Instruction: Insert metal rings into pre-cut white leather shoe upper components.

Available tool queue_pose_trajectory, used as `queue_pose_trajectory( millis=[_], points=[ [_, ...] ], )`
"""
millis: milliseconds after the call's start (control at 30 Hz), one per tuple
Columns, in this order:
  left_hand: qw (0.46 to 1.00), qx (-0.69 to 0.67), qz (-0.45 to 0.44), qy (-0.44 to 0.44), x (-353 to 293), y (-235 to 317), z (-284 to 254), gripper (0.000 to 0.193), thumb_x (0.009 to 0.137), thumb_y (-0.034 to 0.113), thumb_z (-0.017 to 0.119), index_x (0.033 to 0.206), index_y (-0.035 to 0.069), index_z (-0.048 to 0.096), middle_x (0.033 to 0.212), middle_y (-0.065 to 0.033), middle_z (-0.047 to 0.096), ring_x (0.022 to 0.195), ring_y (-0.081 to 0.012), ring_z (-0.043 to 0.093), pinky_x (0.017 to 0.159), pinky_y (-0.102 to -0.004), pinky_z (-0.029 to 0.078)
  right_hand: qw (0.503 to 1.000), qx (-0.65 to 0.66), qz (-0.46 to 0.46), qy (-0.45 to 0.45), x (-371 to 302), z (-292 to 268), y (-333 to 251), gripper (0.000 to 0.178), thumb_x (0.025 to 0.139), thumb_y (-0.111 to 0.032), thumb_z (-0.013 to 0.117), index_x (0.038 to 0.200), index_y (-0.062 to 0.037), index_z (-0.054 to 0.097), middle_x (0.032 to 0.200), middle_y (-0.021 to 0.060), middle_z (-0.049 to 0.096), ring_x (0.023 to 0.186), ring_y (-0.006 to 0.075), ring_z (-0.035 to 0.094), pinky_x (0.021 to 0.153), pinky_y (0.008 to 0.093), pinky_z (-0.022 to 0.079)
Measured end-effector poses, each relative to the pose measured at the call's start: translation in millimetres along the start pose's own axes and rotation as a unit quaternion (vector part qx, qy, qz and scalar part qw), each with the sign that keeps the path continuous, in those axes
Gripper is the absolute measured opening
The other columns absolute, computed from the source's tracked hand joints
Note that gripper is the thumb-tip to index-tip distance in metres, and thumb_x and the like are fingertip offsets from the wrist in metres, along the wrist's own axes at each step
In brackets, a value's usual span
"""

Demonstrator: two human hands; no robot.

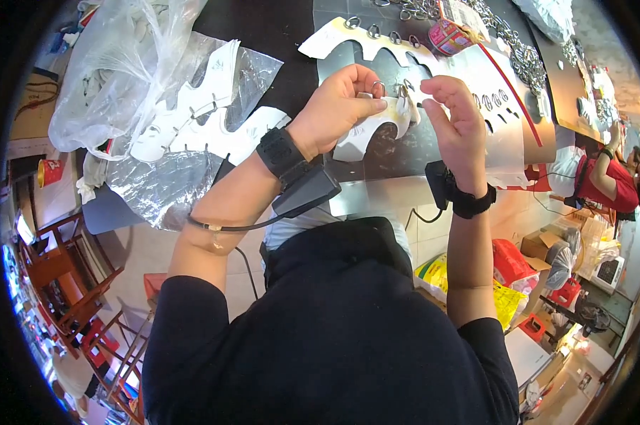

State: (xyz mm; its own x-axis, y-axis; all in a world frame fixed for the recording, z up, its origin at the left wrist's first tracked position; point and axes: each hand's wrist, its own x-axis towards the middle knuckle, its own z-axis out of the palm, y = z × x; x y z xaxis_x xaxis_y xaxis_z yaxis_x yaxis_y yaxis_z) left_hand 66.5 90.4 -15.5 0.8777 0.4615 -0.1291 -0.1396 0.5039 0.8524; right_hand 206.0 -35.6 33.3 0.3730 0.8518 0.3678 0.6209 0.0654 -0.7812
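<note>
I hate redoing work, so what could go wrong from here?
The small ring at the left hand could slip.
The loose rings beyond the right hand could get knocked astray.
The cable at the left forearm might snag the clear plastic nearby.

Desk (281, 32): dark top, across the far side
Brown tabletop (565, 99): beyond it, far right
Floor (425, 244): pale tiles, thin joint lines
Chairs (65, 283): reddish-brown wood, left
Cardboard boxes (540, 244): open and cluttered, right
Light: bluish-white glare along the left rim, warmer bright patch near right
</note>
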Motion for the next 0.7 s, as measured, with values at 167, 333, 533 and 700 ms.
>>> queue_pose_trajectory(
  millis=[167, 333, 533, 700],
  points=[
    [1.0, -0.019, 0.001, -0.019, 0.2, 0.0, 0.0, 0.024, 0.077, -0.007, 0.059, 0.096, 0.003, 0.048, 0.09, -0.0019, 0.053, 0.084, -0.0081, 0.052, 0.078, -0.0198, 0.044, 0.992, -0.087, -0.077, -0.058, 7.5, -3.8, -11.2, 0.024, 0.074, 0.001, 0.058, 0.097, -0.0055, 0.061, 0.095, 0.0088, 0.056, 0.089, 0.0225, 0.055, 0.078, 0.0294, 0.043],
    [1.0, -0.021, -0.001, -0.024, 0.8, 0.3, 0.0, 0.024, 0.077, -0.006, 0.059, 0.096, 0.003, 0.047, 0.091, -0.0022, 0.052, 0.084, -0.0085, 0.053, 0.077, -0.0198, 0.044, 0.991, -0.099, -0.065, -0.055, 8.4, -4.8, -13.5, 0.025, 0.073, 0.001, 0.059, 0.096, -0.0057, 0.062, 0.099, 0.0099, 0.055, 0.091, 0.0249, 0.055, 0.078, 0.0306, 0.043],
    [0.999, -0.031, 0.007, -0.018, -1.5, 0.7, 1.5, 0.023, 0.078, -0.006, 0.058, 0.095, 0.004, 0.048, 0.09, -0.002, 0.052, 0.084, -0.0083, 0.052, 0.077, -0.0201, 0.044, 0.997, -0.061, -0.011, -0.047, 4.7, -3.7, -14.5, 0.025, 0.072, 0.002, 0.059, 0.096, -0.0052, 0.062, 0.098, 0.0098, 0.055, 0.091, 0.025, 0.055, 0.079, 0.0309, 0.043],
    [0.998, -0.038, -0.001, -0.05, -2.4, 2.3, 0.9, 0.022, 0.078, -0.004, 0.059, 0.096, 0.004, 0.049, 0.09, -0.0011, 0.052, 0.085, -0.0078, 0.052, 0.077, -0.0204, 0.044, 0.991, -0.09, -0.067, -0.079, 7.6, -5.6, -9.4, 0.025, 0.071, 0.002, 0.06, 0.095, -0.007, 0.063, 0.1, 0.0091, 0.054, 0.09, 0.0244, 0.054, 0.078, 0.0312, 0.044]
  ],
)
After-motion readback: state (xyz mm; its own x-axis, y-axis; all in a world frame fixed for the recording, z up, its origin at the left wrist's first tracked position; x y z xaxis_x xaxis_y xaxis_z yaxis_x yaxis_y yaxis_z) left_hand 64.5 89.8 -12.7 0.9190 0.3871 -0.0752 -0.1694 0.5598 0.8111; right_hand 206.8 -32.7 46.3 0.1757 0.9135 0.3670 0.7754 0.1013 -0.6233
